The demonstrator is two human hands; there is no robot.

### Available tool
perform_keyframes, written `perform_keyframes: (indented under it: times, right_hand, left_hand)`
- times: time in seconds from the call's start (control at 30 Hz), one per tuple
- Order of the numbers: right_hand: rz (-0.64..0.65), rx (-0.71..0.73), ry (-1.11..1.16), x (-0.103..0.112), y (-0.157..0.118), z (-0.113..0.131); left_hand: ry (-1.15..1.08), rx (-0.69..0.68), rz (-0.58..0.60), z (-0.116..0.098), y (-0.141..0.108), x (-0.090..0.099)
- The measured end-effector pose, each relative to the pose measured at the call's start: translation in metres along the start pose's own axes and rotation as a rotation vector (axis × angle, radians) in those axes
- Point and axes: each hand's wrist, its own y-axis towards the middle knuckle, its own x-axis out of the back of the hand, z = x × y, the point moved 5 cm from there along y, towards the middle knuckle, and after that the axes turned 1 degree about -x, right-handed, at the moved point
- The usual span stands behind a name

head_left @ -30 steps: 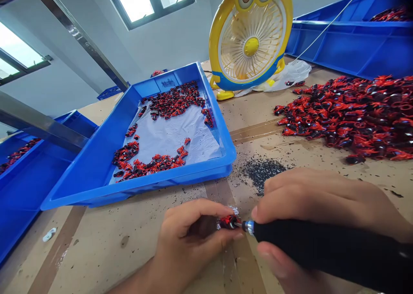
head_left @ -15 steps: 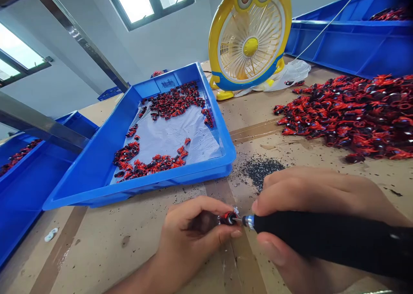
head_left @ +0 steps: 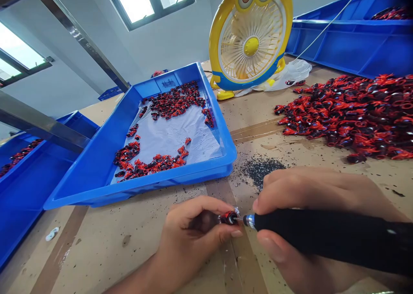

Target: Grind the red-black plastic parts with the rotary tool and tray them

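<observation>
Between its thumb and fingertips, my left hand [head_left: 193,238] pinches a small red and black piece [head_left: 229,218], its pale ringed end facing right. My right hand [head_left: 300,199] is wrapped round a black pen-shaped rotary tool [head_left: 322,238], which points left. The tool's thin metal bit reaches the end of the piece; whether it goes inside is too small to tell. Just beyond my right hand, dark shavings [head_left: 263,169] are spread on the brown tabletop [head_left: 129,259].
A blue tray [head_left: 145,180] with many similar pieces stands ahead on the left. A large heap of pieces [head_left: 358,117] lies at the right, before blue bins [head_left: 342,40]. Behind stands a yellow fan [head_left: 251,47]. A small white item [head_left: 52,234] lies far left.
The tool has tilted very slightly in my right hand. My left hand keeps its pinch on the piece, which has turned slightly.
</observation>
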Motion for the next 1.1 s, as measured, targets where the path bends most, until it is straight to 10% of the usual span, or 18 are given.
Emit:
perform_keyframes:
  times: [1.1]
  right_hand:
    - [-0.088,-0.091,-0.021,0.002,-0.007,-0.011]
  left_hand:
    - [0.04,-0.044,-0.037,-0.004,-0.001,0.001]
